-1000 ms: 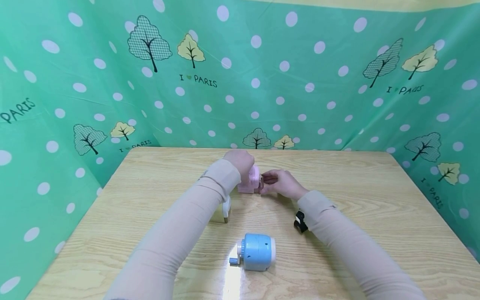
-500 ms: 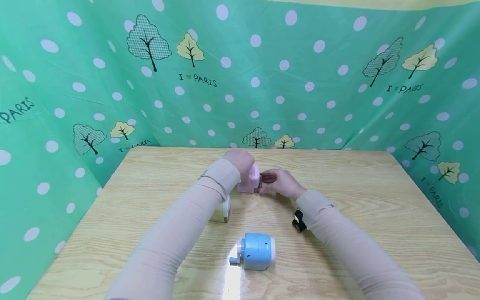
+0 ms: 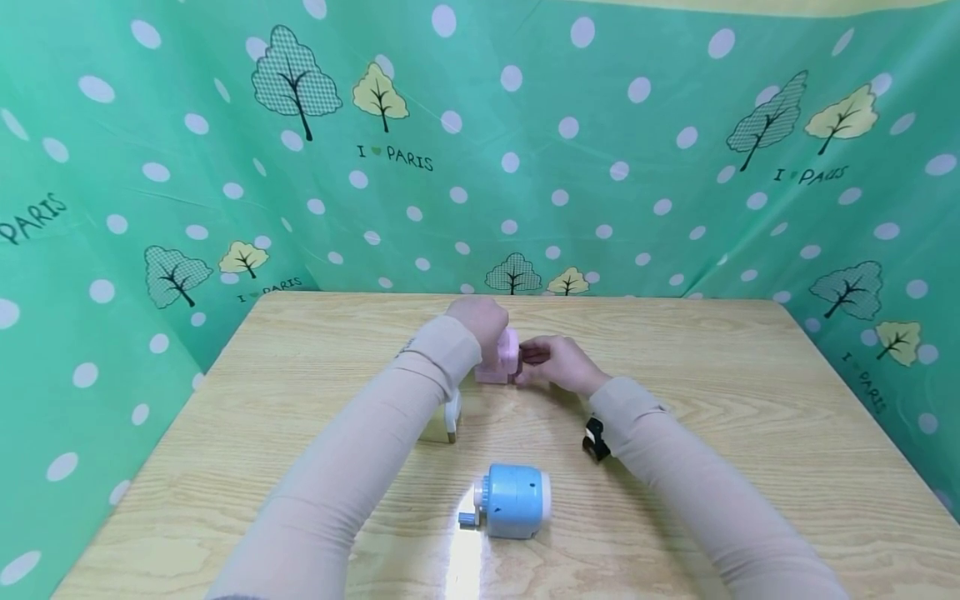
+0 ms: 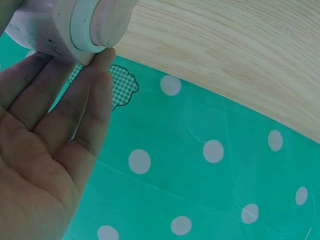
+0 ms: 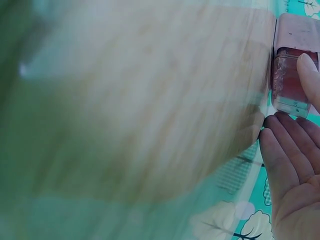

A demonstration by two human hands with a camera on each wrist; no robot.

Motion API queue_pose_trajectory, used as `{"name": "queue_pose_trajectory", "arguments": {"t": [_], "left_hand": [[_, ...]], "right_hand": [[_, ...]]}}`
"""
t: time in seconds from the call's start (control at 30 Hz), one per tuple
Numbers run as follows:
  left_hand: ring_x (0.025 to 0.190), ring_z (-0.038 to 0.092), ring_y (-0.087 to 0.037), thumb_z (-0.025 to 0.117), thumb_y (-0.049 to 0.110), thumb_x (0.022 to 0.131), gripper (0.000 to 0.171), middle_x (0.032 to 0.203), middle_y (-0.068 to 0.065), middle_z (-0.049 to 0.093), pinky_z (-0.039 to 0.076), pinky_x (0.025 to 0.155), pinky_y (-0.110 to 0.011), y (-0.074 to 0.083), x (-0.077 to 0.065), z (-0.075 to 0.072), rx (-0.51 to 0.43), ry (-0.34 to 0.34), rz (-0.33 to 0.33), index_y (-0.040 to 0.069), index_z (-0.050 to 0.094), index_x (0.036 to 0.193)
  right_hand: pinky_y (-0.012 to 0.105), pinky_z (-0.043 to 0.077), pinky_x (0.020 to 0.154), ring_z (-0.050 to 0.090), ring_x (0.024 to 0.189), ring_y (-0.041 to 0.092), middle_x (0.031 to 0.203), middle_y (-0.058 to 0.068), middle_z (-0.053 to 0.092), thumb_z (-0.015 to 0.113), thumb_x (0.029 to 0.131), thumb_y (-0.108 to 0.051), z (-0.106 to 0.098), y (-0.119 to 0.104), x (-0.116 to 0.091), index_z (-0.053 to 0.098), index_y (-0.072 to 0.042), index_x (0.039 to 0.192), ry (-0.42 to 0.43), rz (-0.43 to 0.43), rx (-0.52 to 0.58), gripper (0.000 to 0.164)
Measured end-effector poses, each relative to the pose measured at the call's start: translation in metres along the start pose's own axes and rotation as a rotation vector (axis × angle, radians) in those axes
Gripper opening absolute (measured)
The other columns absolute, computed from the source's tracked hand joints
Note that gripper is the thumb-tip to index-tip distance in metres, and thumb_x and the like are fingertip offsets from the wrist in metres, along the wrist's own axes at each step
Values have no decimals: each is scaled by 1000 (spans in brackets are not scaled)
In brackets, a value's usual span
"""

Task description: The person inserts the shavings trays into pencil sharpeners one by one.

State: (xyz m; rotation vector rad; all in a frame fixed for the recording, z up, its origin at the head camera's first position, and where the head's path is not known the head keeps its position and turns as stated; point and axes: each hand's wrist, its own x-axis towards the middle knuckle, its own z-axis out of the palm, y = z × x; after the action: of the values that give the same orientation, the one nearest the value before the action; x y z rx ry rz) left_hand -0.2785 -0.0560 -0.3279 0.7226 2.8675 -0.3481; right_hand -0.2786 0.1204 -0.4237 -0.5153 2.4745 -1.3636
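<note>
A pink crank pencil sharpener (image 3: 510, 352) stands toward the table's back edge. My left hand (image 3: 480, 321) grips it from above and hides much of it. In the left wrist view, the fingers (image 4: 75, 110) press against the pink body (image 4: 40, 30), near its pale ring and round end. On the sharpener's right side, my right hand (image 3: 561, 365) holds the see-through shavings drawer (image 5: 287, 80), which sticks partly out of the pink housing (image 5: 297, 32). The thumb (image 5: 311, 80) lies on the drawer's face and the fingertips are at its outer end.
A blue crank sharpener (image 3: 516, 502) lies on the wooden table (image 3: 675, 350) nearer to me. Beside my left forearm, a cream and white object (image 3: 442, 421) is partly covered. A small black object (image 3: 596, 439) sits by the right cuff. Green dotted cloth (image 3: 510, 125) hangs behind.
My right hand has shifted slightly left toward the pink sharpener, and less of the drawer shows between them. The left hand and the sharpener have stayed in place.
</note>
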Motion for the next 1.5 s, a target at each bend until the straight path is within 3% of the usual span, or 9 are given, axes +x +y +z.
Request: {"name": "queue_pose_trajectory", "arguments": {"t": [0.57, 1.0, 1.5], "left_hand": [[81, 62, -16, 79, 21, 69, 29, 93, -1, 71, 57, 76, -30, -1, -1, -2, -36, -15, -2, 13, 74, 96], [85, 63, -17, 76, 22, 74, 30, 97, -2, 72, 57, 79, -32, 1, -2, -3, -6, -21, -1, 12, 74, 102], [81, 62, -16, 77, 28, 78, 30, 92, 0, 71, 57, 76, -30, 1, 0, -1, -2, -39, 38, 12, 74, 103]], "right_hand": [[43, 50, 103, 66, 114, 33, 127, 23, 68, 81, 78, -15, 4, -4, 2, 60, 11, 133, 3, -7, -47, 63], [41, 51, 102, 67, 112, 33, 123, 23, 70, 80, 79, -8, 9, -10, 0, 62, 11, 130, 19, 11, -47, 57], [43, 48, 106, 63, 119, 35, 131, 25, 64, 79, 79, -10, 7, -10, -1, 55, 12, 136, -2, 33, -18, 66]]}}
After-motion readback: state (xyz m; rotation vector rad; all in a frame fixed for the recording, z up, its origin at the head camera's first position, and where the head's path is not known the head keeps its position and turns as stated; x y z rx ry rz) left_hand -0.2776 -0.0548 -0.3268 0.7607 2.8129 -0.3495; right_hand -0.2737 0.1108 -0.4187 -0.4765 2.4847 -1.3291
